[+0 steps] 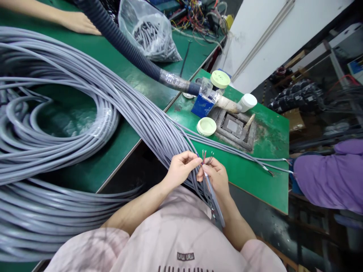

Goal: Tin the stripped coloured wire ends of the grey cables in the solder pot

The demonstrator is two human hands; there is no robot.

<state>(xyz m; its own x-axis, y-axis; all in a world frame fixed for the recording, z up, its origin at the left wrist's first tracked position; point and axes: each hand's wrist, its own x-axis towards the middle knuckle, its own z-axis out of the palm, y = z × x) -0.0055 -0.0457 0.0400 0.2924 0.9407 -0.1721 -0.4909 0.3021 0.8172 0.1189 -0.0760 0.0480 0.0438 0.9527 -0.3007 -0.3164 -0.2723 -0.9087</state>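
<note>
Close to my body, my left hand (183, 166) pinches the thin coloured wires (203, 154) that fan out of a stripped grey cable end. Facing it, my right hand (217, 175) is closed around the same grey cable (211, 190), whose thicker length slants down past the palm. The fingertips of both hands nearly meet at the wires. Under and beside my hands runs a thick bundle of grey cables (136, 109) from the coil at the left. Several separate cables (227, 144) with stripped ends lie across the green table (272, 192).
A dark corrugated hose (127, 47) ends by a blue box (202, 105). Near it are an open pale tub (206, 126), a white jar (248, 102) and a sooty metal tray (249, 141). Another person's hand (81, 23) rests at upper left; a purple sleeve (331, 173) is at right.
</note>
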